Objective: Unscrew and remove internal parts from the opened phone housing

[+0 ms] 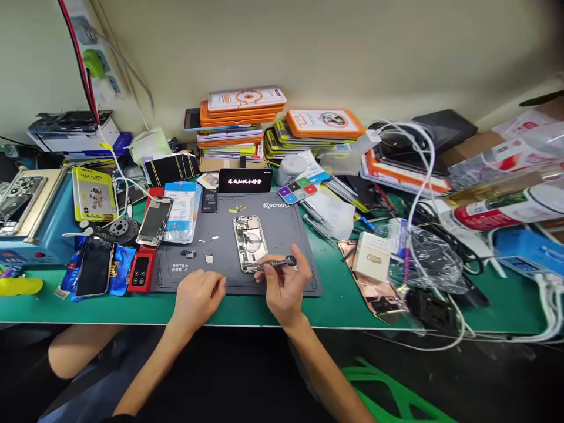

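My right hand grips a dark screwdriver, its handle end toward the right. The driver's tip points left to the lower end of an opened phone, whose inner parts show; whether it touches a screw is too small to tell. My left hand rests in a loose fist at the front of the grey work mat, apart from the phone, with no object showing in it. Near it lie a small dark phone part and a small silver plate. A black battery lies farther back.
To the left are a phone screen, a red device and a dark phone. Stacked orange boxes line the wall. Small screwdrivers, a white box and looping white cables crowd the right.
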`<state>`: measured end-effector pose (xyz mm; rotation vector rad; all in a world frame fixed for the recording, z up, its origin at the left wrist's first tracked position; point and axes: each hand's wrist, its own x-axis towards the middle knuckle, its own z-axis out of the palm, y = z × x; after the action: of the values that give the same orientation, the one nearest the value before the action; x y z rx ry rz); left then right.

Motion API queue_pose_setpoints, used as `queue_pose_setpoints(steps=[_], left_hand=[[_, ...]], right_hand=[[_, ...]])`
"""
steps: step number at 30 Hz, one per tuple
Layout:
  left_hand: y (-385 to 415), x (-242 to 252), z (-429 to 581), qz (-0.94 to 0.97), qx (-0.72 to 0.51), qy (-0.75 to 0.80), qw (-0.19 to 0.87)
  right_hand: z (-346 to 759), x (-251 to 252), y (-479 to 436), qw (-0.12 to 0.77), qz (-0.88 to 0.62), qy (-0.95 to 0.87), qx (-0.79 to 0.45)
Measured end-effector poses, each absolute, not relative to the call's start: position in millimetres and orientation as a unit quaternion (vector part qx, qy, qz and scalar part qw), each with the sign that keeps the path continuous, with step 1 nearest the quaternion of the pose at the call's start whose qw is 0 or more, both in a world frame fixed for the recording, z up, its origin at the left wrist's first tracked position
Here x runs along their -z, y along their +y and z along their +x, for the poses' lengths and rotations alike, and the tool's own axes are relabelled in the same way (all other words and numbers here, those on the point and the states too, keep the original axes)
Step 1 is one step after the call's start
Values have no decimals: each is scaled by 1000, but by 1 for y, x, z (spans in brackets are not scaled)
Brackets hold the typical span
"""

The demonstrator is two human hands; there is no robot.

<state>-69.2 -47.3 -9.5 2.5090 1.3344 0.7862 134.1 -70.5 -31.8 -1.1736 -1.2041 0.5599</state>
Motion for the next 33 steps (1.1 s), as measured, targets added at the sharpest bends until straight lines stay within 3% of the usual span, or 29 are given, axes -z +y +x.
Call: queue_pose_setpoints(steps=[33], left_hand=[[-50, 0, -62, 835, -263, 470, 116]], right_hand=[[141, 26, -70, 491, -485, -723, -27]])
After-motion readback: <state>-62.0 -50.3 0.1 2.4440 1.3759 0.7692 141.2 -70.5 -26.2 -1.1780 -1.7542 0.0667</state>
